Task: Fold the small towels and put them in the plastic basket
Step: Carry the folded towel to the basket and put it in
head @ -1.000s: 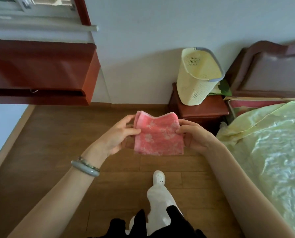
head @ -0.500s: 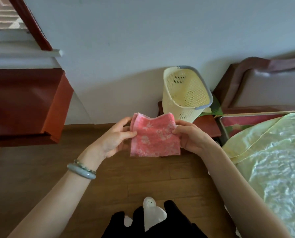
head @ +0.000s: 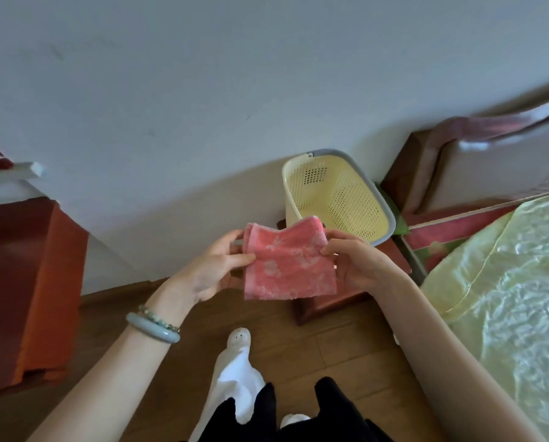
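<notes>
Wood floor (head: 84,339), pale wall (head: 203,90), bed (head: 506,298)

The towel (head: 287,260) hangs in the air between the two hands. The left hand (head: 215,269) pinches its left edge and the right hand (head: 356,266) pinches its right edge. Just behind the towel and a little to the right, the basket (head: 384,212) stands on a nightstand (head: 330,303), which is set against the wall (head: 203,90) (towel and right hand hide the basket's base). The bed (head: 506,282) lies to the right of the nightstand, with its headboard (head: 458,148) at the wall end. A cabinet (head: 27,282) stands at the far left, well apart from the nightstand. Below the towel, one foot (head: 239,338) rests on the floor (head: 298,355). Two bracelets (head: 153,327) sit on the left wrist.
</notes>
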`<state>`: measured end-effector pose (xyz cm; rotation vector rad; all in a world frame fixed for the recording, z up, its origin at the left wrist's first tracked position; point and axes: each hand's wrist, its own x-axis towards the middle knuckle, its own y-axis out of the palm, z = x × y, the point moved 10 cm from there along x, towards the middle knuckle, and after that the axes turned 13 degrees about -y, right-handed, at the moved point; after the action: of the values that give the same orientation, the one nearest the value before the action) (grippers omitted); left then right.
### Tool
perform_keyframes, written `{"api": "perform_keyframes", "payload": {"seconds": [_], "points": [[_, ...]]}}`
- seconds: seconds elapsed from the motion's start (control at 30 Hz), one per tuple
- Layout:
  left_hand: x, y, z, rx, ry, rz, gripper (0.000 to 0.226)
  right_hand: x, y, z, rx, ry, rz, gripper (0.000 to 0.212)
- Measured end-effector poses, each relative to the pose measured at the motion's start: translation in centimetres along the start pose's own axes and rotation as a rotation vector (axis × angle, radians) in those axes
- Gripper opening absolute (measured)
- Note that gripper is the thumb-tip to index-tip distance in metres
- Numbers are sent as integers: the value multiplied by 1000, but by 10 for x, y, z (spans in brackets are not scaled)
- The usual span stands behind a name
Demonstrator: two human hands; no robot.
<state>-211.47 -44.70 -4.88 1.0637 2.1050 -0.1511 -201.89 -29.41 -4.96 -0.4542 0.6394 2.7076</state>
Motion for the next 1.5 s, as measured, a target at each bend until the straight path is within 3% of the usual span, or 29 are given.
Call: {"api": "perform_keyframes", "payload": {"seconds": [0.1,0.3,0.5,0.97,1.2,1.5], "points": [[30,-19,-32,25,-47,50,52,35,1,16,18,-44,-49,30],[80,-42,-90,142,-99,156,35,86,4,44,134,-109,-122,32],[131,-41,-113,206,-215,222,30,113,-15,57,197,-134,-197,32],[270,50,-164,409,-291,320,44,151,-161,60,247,-94,-463,39],[345,90,-166,658,-350,354,49,167,-213,25,363,22,-588,37],[435,92,-96,1093,-491,374,40,186,-241,-68,468,242,-816,47]]}}
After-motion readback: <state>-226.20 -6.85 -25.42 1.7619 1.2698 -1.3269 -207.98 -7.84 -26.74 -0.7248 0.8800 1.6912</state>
